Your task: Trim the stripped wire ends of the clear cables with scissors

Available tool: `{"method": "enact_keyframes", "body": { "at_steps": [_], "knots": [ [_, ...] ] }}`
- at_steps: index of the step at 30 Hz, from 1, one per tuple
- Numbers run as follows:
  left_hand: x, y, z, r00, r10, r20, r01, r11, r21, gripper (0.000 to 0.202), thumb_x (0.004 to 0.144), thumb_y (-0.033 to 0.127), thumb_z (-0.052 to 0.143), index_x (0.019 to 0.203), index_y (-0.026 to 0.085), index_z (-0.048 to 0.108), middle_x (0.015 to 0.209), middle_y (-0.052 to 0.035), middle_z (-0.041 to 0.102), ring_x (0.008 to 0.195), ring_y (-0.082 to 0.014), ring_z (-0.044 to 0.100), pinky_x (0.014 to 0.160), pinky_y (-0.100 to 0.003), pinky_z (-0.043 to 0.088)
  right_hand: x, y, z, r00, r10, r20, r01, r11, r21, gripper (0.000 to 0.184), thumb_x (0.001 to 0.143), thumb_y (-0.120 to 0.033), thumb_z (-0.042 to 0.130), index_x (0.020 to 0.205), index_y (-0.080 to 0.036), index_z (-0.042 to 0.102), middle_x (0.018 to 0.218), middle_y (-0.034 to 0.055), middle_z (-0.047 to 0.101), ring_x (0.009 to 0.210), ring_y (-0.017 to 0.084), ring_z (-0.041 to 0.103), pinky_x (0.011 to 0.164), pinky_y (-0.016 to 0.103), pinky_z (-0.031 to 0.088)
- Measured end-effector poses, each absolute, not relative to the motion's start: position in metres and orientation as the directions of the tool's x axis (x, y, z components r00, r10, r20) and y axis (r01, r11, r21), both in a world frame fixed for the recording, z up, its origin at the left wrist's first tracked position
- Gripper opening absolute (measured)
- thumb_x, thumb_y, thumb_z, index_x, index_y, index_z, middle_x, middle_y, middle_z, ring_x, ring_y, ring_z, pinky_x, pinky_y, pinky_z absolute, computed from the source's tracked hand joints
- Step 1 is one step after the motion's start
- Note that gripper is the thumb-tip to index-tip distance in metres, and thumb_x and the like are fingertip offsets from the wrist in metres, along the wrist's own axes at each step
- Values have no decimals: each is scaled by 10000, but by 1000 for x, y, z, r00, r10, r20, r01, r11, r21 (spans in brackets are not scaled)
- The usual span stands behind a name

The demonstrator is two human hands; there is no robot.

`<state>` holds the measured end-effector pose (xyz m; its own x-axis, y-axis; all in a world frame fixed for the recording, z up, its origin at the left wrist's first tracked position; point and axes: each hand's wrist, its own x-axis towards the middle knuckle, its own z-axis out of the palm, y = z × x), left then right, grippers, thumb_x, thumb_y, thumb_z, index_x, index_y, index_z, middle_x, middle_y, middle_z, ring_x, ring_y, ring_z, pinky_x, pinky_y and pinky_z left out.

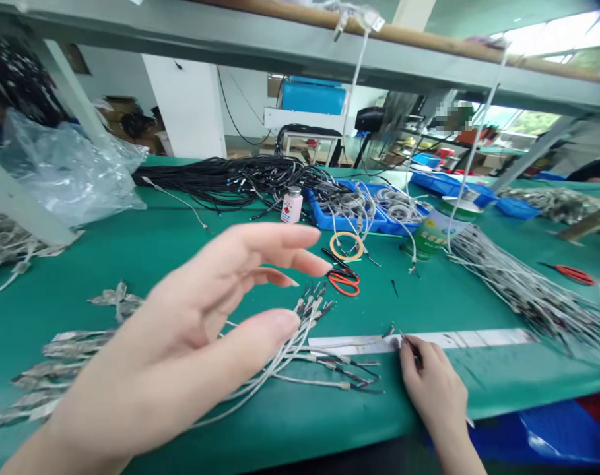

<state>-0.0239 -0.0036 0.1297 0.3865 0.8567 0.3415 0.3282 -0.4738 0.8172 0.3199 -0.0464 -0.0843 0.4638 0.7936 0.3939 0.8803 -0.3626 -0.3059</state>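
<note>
My left hand (191, 343) is raised close to the camera, fingers and thumb apart with nothing between them. Behind its fingertips lies a bundle of light grey cables (284, 353) with stripped, dark wire ends. On the right, my right hand (433, 382) rests by a white paper strip (458, 339), thumb and fingers pinched together. Something thin and dark is partly visible in that pinch, but its kind is hidden. A single cable (364, 343) lies along the strip, its wire end just left of my right fingertips.
Scissors (344, 284), a tape roll (346, 245), a pink bottle (292, 206) and a green can (441, 227) stand or lie beyond. Blue trays (349, 221) hold coiled cables. Cable piles (522, 277) lie right, black cables (220, 178) behind. A shelf beam (280, 39) crosses overhead.
</note>
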Motion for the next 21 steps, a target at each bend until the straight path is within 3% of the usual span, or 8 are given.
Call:
{"method": "enact_keyframes", "body": {
  "at_steps": [6, 12, 16, 19, 21],
  "knots": [
    [-17, 12, 125, 640, 720, 267, 248, -523, 815, 261, 951, 276, 552, 1199, 323, 617, 1270, 51, 650, 1208, -164, 571, 967, -250, 500, 323, -44, -82, 467, 809, 356, 878, -377, -296, 452, 863, -482, 389, 1007, -181, 693, 1046, 129, 721, 835, 317, 714, 606, 381, 507],
    [-24, 27, 107, 766, 643, 6, 412, -497, 764, 309, 954, 328, 501, 1239, 252, 597, 1284, -24, 625, 1161, -173, 566, 792, -226, 506, 325, -42, -78, 505, 822, 262, 848, -418, -325, 525, 822, -543, 346, 1010, -183, 679, 1090, 139, 708, 898, 329, 707, 704, 424, 541],
    [-50, 33, 69, 645, 758, -94, 549, -375, 747, 288, 943, 339, 498, 1190, 263, 626, 1250, -35, 635, 1109, -181, 601, 817, -259, 512, 328, -40, -77, 528, 824, 206, 829, -447, -337, 560, 788, -572, 330, 1014, -184, 665, 1134, 149, 691, 977, 362, 690, 770, 466, 540],
    [-77, 42, 30, 444, 895, 38, 592, -326, 737, 237, 921, 332, 512, 1065, 247, 680, 1155, -42, 682, 1082, -203, 617, 895, -318, 506, 331, -39, -76, 532, 829, 169, 820, -456, -347, 560, 756, -583, 347, 988, -184, 663, 1100, 164, 695, 977, 372, 689, 806, 481, 540],
    [-94, 51, 5, 368, 927, 71, 599, -295, 745, 239, 928, 331, 481, 1001, 229, 685, 1103, -60, 699, 1055, -221, 627, 862, -338, 521, 332, -38, -75, 534, 830, 163, 815, -454, -359, 553, 739, -589, 353, 959, -187, 662, 1075, 169, 700, 990, 377, 685, 838, 488, 535]
  ]
}}
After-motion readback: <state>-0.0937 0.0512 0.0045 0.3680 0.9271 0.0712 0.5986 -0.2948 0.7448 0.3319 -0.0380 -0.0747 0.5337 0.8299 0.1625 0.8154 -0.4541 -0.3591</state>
